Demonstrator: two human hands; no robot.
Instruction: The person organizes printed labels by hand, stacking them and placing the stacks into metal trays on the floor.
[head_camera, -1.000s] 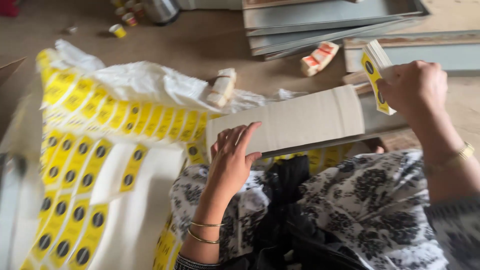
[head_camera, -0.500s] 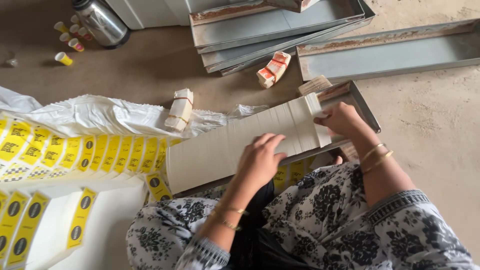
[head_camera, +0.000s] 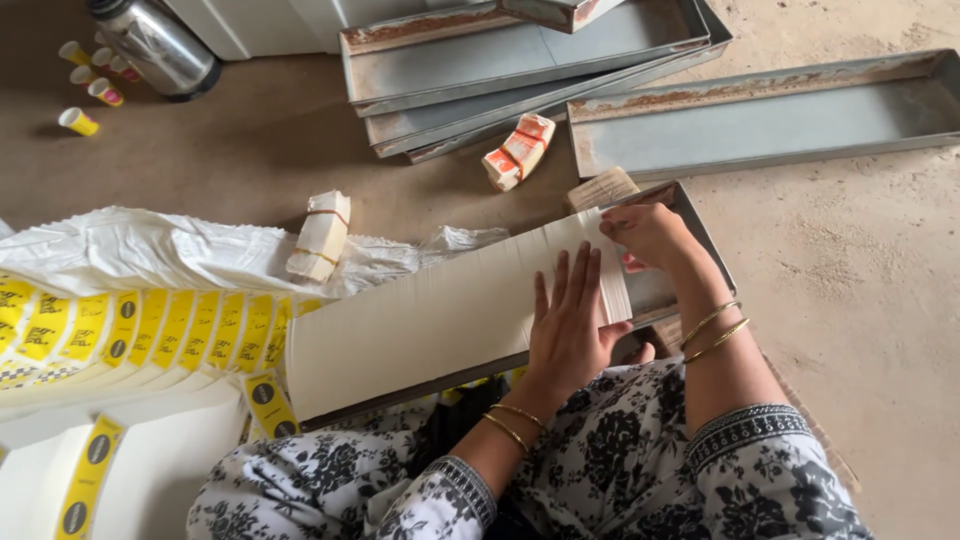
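Long row of white slips (head_camera: 430, 325), packed on edge in a metal tray (head_camera: 690, 215) across the lap. Left hand (head_camera: 570, 335) flat, fingers spread, steadying the row; right hand (head_camera: 650, 235) pinches the end slips, apparently squaring them. Banded bundles (head_camera: 320, 235) lie nearby on white sacking (head_camera: 150, 250).
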